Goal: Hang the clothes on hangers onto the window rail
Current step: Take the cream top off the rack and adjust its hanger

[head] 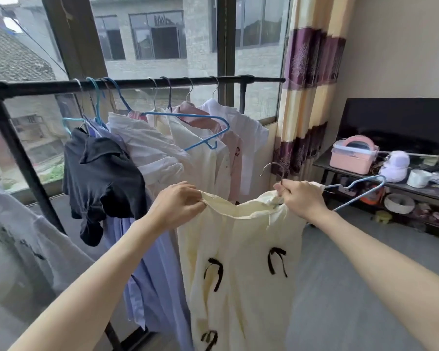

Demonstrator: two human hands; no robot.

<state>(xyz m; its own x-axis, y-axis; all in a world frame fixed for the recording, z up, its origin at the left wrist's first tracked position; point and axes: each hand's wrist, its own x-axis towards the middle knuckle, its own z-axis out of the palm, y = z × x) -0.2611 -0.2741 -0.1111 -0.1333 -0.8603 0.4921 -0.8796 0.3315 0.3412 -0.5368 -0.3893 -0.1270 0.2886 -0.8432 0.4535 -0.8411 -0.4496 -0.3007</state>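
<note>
A cream garment with black bows (pixel 241 262) hangs between my hands, below the black rail (pixel 127 84). My left hand (pixel 175 203) pinches its neckline at the left. My right hand (pixel 302 198) grips the garment's other side together with a light blue wire hanger (pixel 360 184), whose metal hook sticks up by my thumb and whose right arm pokes out toward the shelf. Several clothes on hangers hang from the rail: a black top (pixel 104 173), a lilac dress (pixel 152 274), white and pink shirts (pixel 213 148). An empty blue hanger (pixel 203 133) hangs there tilted.
The window (pixel 160 39) stands behind the rail, with a striped curtain (pixel 307 84) at its right. A low dark shelf (pixel 416 191) at right carries a pink box (pixel 352 153), a plush toy and bowls. A pale garment (pixel 23 236) hangs at far left.
</note>
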